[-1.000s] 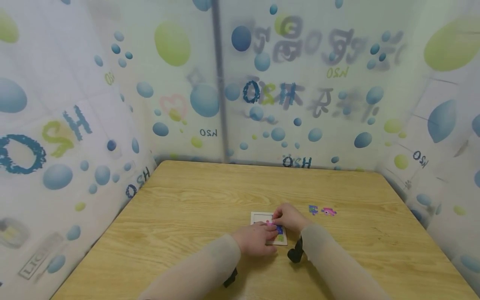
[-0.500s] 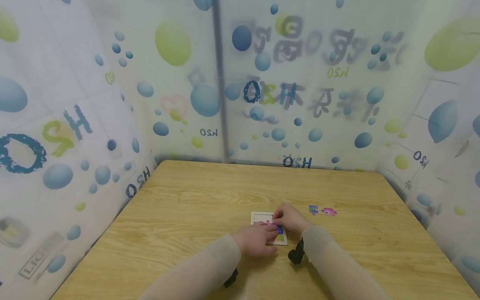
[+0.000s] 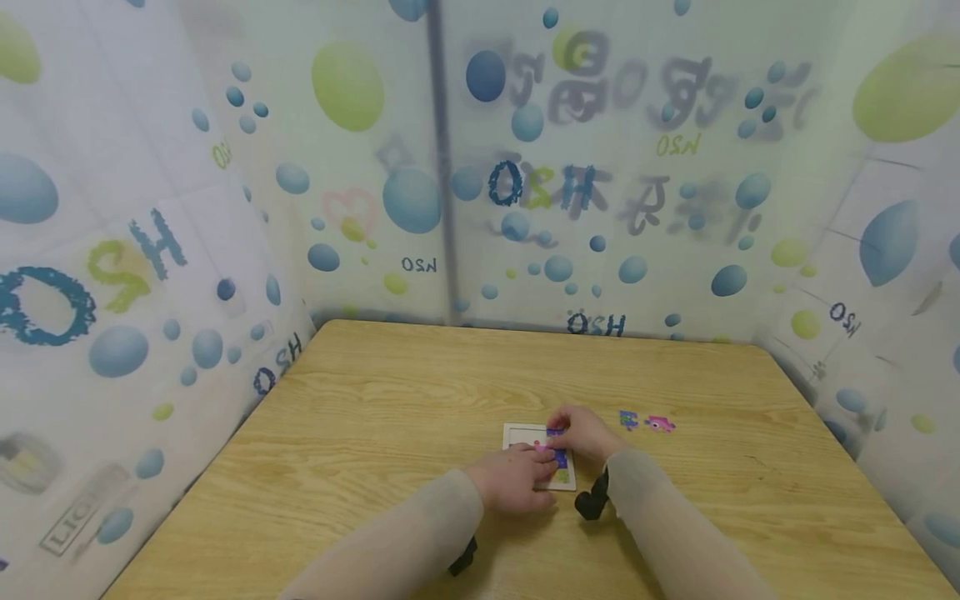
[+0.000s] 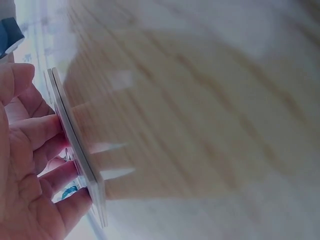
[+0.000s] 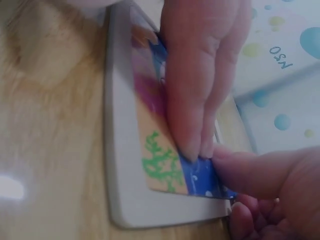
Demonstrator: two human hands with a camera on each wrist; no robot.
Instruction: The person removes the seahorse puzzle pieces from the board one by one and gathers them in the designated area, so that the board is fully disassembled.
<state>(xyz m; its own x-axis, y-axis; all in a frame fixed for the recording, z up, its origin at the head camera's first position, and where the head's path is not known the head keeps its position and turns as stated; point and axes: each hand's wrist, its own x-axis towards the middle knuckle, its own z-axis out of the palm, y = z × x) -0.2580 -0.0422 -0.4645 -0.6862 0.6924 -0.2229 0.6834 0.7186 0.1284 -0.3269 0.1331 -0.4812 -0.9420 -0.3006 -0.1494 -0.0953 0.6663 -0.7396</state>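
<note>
A white-framed puzzle board (image 3: 570, 482) lies on the table; the right wrist view shows its pale rim (image 5: 120, 150) around blue, orange and purple pieces with a green plant picture (image 5: 162, 165). My left hand (image 3: 512, 481) lies across the board, its extended fingers (image 5: 192, 90) pressing on the pieces; the left wrist view shows this hand (image 4: 35, 155) against the board's edge (image 4: 82, 150). At the far right corner, my right hand (image 3: 585, 435) pinches a blue piece (image 3: 554, 432), thumb beside the left fingertips. Its other fingers are curled, and the piece is partly hidden.
Right of the board, a blue-green puzzle piece (image 3: 628, 420) and a pink piece with an eye picture (image 3: 660, 424) lie on the wooden table (image 3: 405, 375). Patterned curtains (image 3: 510, 275) stand behind and at both sides. Each wrist wears a black device (image 3: 592, 500).
The right hand's fingers have shifted slightly, and more blue shows at the board's far right corner. My left hand has stayed in place on the board.
</note>
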